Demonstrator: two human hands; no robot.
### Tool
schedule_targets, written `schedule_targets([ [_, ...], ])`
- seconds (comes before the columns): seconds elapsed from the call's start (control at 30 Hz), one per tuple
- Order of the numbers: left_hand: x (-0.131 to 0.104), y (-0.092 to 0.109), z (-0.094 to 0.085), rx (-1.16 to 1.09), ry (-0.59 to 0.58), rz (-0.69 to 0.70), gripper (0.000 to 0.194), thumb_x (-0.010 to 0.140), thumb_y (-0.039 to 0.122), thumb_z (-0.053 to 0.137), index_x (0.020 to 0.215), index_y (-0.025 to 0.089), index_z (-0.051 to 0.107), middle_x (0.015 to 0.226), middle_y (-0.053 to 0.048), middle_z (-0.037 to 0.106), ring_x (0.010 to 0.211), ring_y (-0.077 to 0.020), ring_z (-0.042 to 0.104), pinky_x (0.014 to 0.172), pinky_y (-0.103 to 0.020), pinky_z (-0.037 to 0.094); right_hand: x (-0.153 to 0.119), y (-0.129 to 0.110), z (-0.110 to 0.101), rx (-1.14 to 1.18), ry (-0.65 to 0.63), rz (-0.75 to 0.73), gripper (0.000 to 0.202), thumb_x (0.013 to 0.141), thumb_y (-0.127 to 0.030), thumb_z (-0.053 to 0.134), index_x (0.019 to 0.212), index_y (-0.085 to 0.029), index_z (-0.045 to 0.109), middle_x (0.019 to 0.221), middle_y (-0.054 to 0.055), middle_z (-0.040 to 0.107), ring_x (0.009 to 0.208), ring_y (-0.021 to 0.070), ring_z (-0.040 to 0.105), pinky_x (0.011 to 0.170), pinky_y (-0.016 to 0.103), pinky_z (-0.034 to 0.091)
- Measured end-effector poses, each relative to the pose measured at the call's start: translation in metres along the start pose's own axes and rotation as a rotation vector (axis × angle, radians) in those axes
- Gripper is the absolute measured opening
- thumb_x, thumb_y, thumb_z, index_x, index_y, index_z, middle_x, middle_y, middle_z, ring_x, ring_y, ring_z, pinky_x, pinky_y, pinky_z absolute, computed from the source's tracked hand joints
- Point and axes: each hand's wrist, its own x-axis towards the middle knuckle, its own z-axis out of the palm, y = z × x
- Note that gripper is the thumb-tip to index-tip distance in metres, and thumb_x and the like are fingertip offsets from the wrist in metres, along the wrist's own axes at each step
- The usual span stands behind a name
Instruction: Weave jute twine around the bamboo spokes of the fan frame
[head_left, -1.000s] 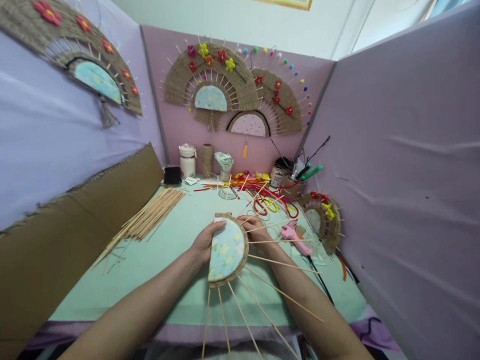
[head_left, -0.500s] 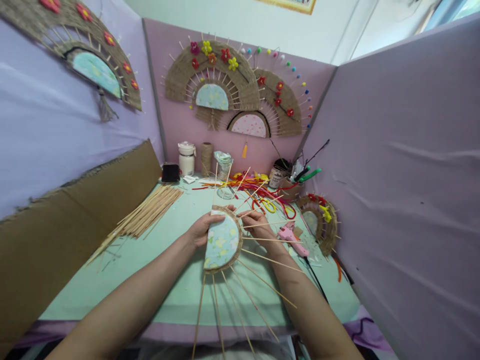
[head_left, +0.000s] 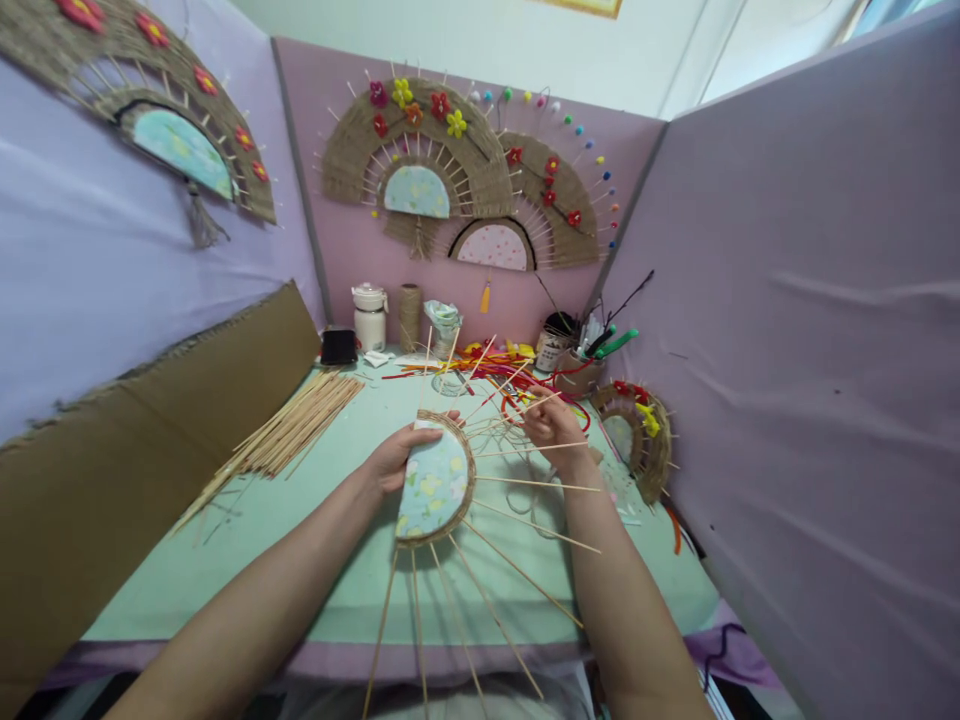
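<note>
My left hand (head_left: 395,457) is closed on the upper left of a half-round fan base (head_left: 436,482), thumb on its front. Pale blue floral cloth covers the base, and a brown twine band edges its curve. Several thin wooden sticks (head_left: 540,484) radiate from that edge. Right of the base, my right hand (head_left: 556,428) is raised above the table behind the stick tips, its fingers pinched together. A thin, pale length of twine (head_left: 517,492) hangs in loops between the base and this hand and appears to run into the fingers.
Bamboo sticks (head_left: 289,425) lie in a bundle beside a cardboard strip (head_left: 165,400). Along the back stand a white jar (head_left: 370,318), a twine spool (head_left: 409,318) and a tool pot (head_left: 577,374). Red pipe cleaners (head_left: 487,370) lie before them. A small finished fan (head_left: 651,440) leans at right.
My right hand has moved away from the fan base, up and to the right, and the twine loops now show. The base, still in my left hand, has shifted slightly left.
</note>
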Motion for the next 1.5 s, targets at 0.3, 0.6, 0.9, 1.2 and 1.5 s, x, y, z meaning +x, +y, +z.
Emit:
schedule_targets([
  [0.3, 0.003, 0.004, -0.009, 0.012, 0.005, -0.084, 0.044, 0.073, 0.008, 0.061, 0.116, 0.014, 0.06, 0.089, -0.011, 0.072, 0.075, -0.0232, 0.07, 0.071, -0.036, 0.055, -0.004, -0.027, -0.016, 0.085, 0.133, -0.19, 0.014, 0.071, -0.023, 0.068, 0.084, -0.023, 0.062, 0.071, -0.005, 0.054, 0.042, 0.0025, 0.025, 0.039, 0.016, 0.026],
  [0.6, 0.0, 0.017, -0.011, -0.099, 0.069, 0.059, 0.05, 0.077, 0.007, 0.052, 0.127, 0.017, 0.054, 0.085, -0.009, 0.073, 0.07, -0.0238, 0.07, 0.065, -0.038, 0.056, 0.003, -0.012, -0.014, -0.22, 0.269, -0.171, 0.022, 0.067, -0.035, 0.072, 0.08, -0.023, 0.06, 0.051, -0.009, 0.03, 0.043, 0.0062, 0.023, 0.039, 0.019, 0.019],
  [0.9, -0.001, 0.029, -0.018, -0.282, 0.109, 0.347, 0.043, 0.081, 0.012, 0.048, 0.124, 0.011, 0.054, 0.096, -0.012, 0.072, 0.085, -0.0245, 0.07, 0.081, -0.039, 0.054, -0.01, 0.014, 0.02, -0.913, -0.251, 0.309, 0.028, 0.067, -0.043, 0.068, 0.066, -0.015, 0.069, 0.055, -0.002, 0.053, 0.05, 0.0081, 0.036, 0.047, 0.022, 0.024],
  [1.2, -0.008, 0.027, -0.017, -0.271, -0.034, 0.429, 0.046, 0.078, 0.013, 0.051, 0.124, 0.016, 0.054, 0.112, -0.012, 0.068, 0.107, -0.0291, 0.062, 0.093, -0.049, 0.046, -0.013, 0.019, 0.023, -0.805, -0.372, 0.404, 0.03, 0.069, -0.044, 0.068, 0.07, -0.014, 0.067, 0.059, -0.002, 0.052, 0.052, 0.0075, 0.039, 0.05, 0.021, 0.028],
  [1.5, -0.017, 0.03, -0.01, -0.232, -0.049, 0.464, 0.057, 0.065, 0.011, 0.051, 0.122, 0.016, 0.054, 0.115, -0.012, 0.066, 0.11, -0.0324, 0.059, 0.093, -0.053, 0.044, -0.015, 0.014, 0.016, -0.642, -0.381, 0.396, 0.028, 0.069, -0.042, 0.071, 0.07, -0.015, 0.065, 0.063, -0.002, 0.051, 0.054, 0.0072, 0.039, 0.051, 0.021, 0.029],
])
